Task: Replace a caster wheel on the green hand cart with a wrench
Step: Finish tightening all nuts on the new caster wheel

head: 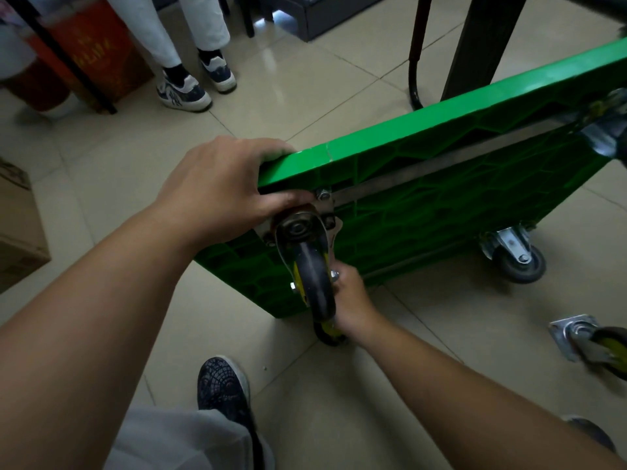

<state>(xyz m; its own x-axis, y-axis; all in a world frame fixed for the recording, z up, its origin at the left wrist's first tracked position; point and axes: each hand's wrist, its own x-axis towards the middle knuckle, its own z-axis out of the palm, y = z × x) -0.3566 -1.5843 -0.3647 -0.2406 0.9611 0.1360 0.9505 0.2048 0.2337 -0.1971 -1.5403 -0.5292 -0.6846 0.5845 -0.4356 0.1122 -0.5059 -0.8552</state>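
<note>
The green hand cart [441, 184] stands tipped on its side on the tiled floor, ribbed underside towards me. My left hand [220, 188] grips its upper near corner, fingers over the edge and thumb by the caster plate. A caster wheel [314, 276] with a black tyre and yellow hub sticks out from that corner. My right hand [351, 300] grips the wrench [334, 239], a thin metal bar running up beside the wheel to the mounting plate; most of the wrench is hidden. A loose caster wheel [590, 344] lies on the floor at the right.
Another mounted caster [515, 256] rests on the floor at the cart's far low corner. A person in white trousers and sneakers [190, 86] stands behind. A red box [91, 52], a cardboard box [17, 225] and black table legs [471, 45] surround the work spot. My shoe [224, 388] is below.
</note>
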